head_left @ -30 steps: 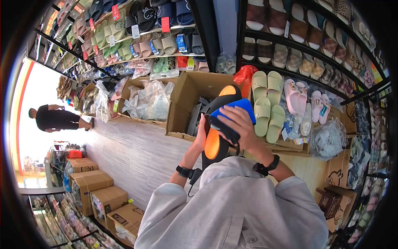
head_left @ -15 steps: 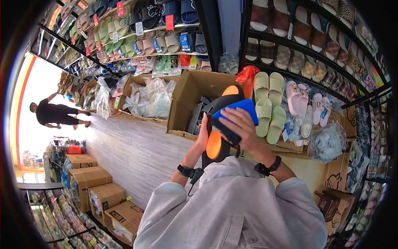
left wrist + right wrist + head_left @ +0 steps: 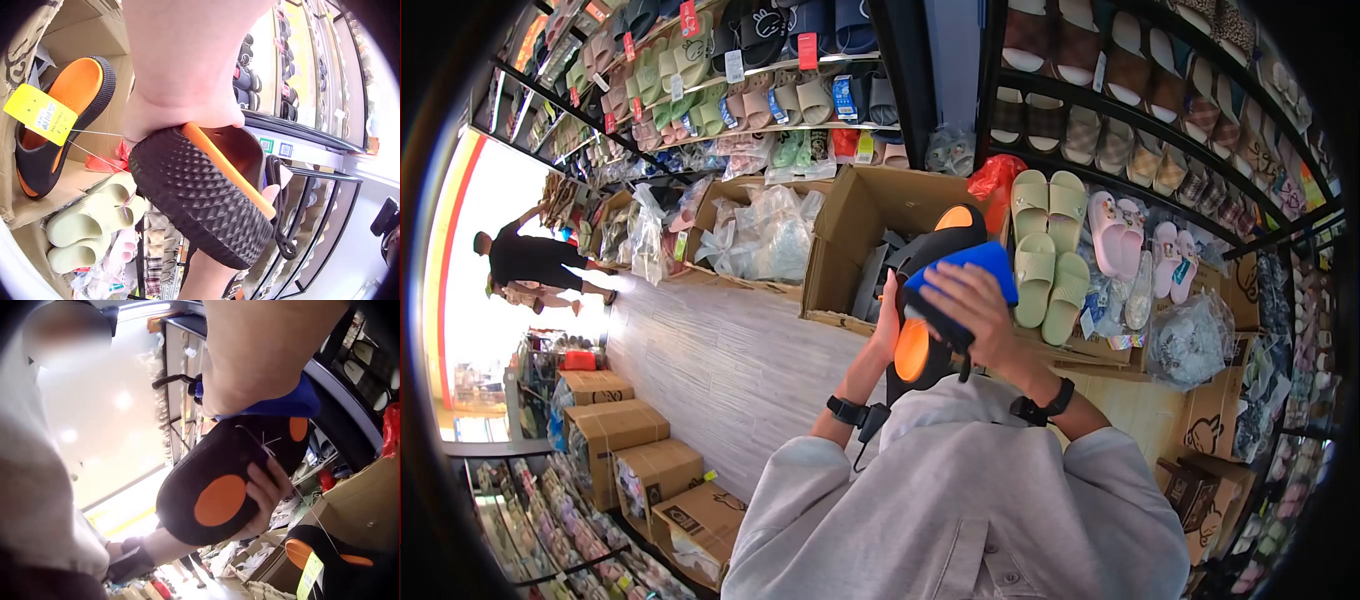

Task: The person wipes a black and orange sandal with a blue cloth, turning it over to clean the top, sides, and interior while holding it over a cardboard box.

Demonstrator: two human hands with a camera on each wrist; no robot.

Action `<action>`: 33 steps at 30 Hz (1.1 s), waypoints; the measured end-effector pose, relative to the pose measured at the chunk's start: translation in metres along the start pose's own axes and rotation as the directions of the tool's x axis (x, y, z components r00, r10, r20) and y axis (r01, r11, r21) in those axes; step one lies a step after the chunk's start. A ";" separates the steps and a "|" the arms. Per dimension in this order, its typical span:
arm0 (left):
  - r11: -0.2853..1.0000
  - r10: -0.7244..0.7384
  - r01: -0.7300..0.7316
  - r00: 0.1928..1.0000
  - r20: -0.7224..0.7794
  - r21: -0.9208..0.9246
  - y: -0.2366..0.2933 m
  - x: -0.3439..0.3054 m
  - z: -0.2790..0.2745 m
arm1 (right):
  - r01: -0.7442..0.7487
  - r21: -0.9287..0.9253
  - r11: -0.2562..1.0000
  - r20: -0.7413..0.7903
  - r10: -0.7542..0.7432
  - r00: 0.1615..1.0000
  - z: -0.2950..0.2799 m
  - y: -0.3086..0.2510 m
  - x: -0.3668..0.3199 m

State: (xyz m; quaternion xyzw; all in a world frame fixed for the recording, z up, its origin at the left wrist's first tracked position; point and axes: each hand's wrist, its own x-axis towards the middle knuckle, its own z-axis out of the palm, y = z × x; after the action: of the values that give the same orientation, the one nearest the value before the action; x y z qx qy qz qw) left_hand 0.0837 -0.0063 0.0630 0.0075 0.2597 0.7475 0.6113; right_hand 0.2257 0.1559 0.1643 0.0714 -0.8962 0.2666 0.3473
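My left hand grips a black slipper with an orange inner layer and a diamond-patterned sole edge. Orange ovals mark its black underside in the right wrist view. My right hand holds a blue pad with a black back and a dangling cord loop over the slipper. A matching slipper lies by the cardboard box, with a yellow price tag and thin white string running toward the held one. Most of the pad's working face is hidden.
An open cardboard box stands in front of me. Pale green slippers and pink slippers lie to its right. Shelves of slippers rise behind. More boxes stand on the left floor, and a person is in the background.
Both hands keep their grip, and the blue pad shifts slightly over the slipper. The view turned a little. The person in the background raised an arm toward the racks.
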 end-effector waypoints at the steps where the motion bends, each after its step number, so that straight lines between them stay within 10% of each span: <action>1: 0.997 -0.037 0.038 0.999 0.016 -0.063 0.000 0.000 -0.003 | 0.051 0.008 0.999 0.042 -0.051 0.998 0.000 -0.007 -0.002; 5: 0.995 -0.055 0.054 0.998 -0.011 -0.086 -0.001 0.002 0.001 | 0.153 0.056 0.987 0.107 -0.158 0.982 -0.004 -0.001 -0.004; 13: 0.992 0.070 -0.068 0.997 -0.020 0.110 0.001 -0.002 0.015 | -0.148 0.020 0.989 -0.146 0.149 0.978 -0.009 0.032 0.011; 20: 0.989 0.007 0.008 0.995 -0.100 0.148 -0.005 0.005 -0.008 | 0.111 0.027 0.993 0.073 -0.112 0.991 -0.002 -0.002 -0.011; 27: 0.963 0.130 -0.125 0.992 -0.004 0.241 -0.002 0.001 0.014 | -0.238 0.107 0.965 -0.188 0.255 0.949 -0.010 0.041 0.007; 33: 0.946 0.202 -0.195 0.979 -0.003 0.257 -0.013 0.017 -0.023 | 0.011 0.031 0.999 -0.043 -0.009 0.999 -0.009 0.008 0.004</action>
State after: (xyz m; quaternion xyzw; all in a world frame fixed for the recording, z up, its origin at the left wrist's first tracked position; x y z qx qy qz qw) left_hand 0.0838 0.0019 0.0324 0.1015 0.3606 0.7656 0.5230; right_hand 0.2259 0.1679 0.1691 0.0756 -0.8839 0.2804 0.3665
